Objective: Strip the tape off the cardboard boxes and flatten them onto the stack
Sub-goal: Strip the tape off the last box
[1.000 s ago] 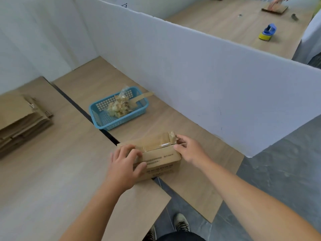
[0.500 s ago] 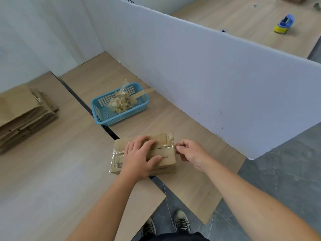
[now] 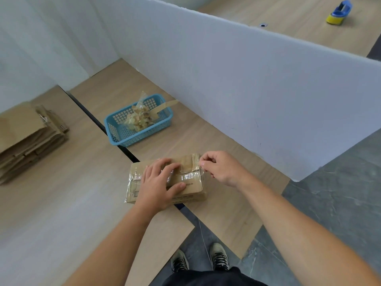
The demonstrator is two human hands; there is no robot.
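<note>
The person stands at the front edge of a pale wood surface [image 3: 61, 203], arms reaching forward over it. A small cardboard box [image 3: 193, 187] lies flat near that front edge, straddling the dark seam where two tabletops meet. Shiny clear tape [image 3: 188, 175] wraps across its top and crinkles loose along its left end.

The left hand [image 3: 158, 182] lies spread on top of the box, fingers straight and pressing down on the lid, the thumb stretched along the near side. The right hand [image 3: 221, 168] sits just beside the box's right end with its fingers curled in, thumb and forefinger pinching the tape at the far right corner.

Further back on the right tabletop, close to the seam, stands a blue basket [image 3: 144, 139] with a crumpled wad of stripped tape [image 3: 140, 118] inside it; one brown strip pokes out over the basket's far rim. Well off to the left, a stack of flattened boxes [image 3: 26, 137] rests on the left tabletop, its layers slightly fanned and uneven.

A white partition [image 3: 247, 89] runs along the back of the surface and across to the right. Beyond it, on another table, sits a blue and yellow tape dispenser [image 3: 338, 14]. Below the surface's edge, the person's shoes [image 3: 219, 256] show on a grey floor [image 3: 329, 203].
</note>
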